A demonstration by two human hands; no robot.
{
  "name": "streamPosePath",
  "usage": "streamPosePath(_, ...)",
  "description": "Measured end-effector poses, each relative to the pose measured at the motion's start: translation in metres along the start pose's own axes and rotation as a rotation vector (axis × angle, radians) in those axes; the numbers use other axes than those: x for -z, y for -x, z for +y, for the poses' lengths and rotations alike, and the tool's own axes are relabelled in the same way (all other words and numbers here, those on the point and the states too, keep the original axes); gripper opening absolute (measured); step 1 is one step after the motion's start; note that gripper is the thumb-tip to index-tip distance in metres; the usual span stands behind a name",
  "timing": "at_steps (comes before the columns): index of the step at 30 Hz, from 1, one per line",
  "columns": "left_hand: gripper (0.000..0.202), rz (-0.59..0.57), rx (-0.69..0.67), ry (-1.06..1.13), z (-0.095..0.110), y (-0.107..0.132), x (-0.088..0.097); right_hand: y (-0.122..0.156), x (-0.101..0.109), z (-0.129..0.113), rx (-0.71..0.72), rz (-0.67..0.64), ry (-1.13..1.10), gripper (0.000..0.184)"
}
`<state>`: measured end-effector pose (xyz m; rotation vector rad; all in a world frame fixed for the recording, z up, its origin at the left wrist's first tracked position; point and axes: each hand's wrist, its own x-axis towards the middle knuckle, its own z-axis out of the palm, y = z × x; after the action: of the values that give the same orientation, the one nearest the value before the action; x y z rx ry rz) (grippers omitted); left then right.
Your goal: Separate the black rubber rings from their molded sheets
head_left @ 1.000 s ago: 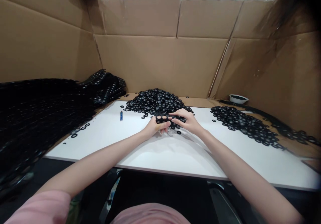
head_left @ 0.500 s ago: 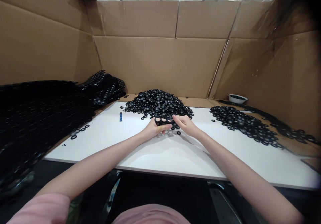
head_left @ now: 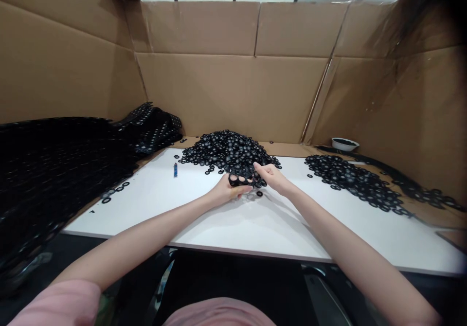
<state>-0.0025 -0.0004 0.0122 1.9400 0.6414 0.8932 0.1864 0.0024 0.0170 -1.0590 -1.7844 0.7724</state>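
Note:
Just in front of the central heap, my left hand is closed around a black strip with round holes, its thumb lying along the lower edge. To its right is my right hand, with thumb and fingers pressed together near the strip's right end. Whatever those right fingers hold is hidden. Behind both hands rises a large pile of black rings. A single loose black ring lies on the white board below the hands.
Perforated black sheets are heaped at the left. On the right lie a second group of rings and a white bowl with dark contents. A small blue object rests left of centre. Cardboard walls enclose the board.
My right hand has shifted slightly right and away from the strip. The strip has tilted and moved a little right with my left hand, showing its holes more clearly.

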Motion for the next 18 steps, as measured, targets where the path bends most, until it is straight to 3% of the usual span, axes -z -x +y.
streamPosePath(4,0.039,-0.007,-0.017,0.031,-0.001,-0.002,0.000,-0.012,0.000,0.009,-0.034,0.193,-0.060,0.068)
streamPosePath(9,0.033,-0.060,0.083,0.145,-0.005,0.003,-0.006,-0.020,0.025,0.025,-0.083,0.469,-0.074,0.080)
streamPosePath(13,0.034,-0.077,0.119,0.146,-0.007,0.004,-0.008,-0.017,0.035,0.036,-0.115,0.493,-0.033,0.073)
streamPosePath(18,0.037,-0.083,0.117,0.137,-0.006,0.003,-0.006,-0.027,0.020,0.045,-0.061,0.474,-0.012,0.076)
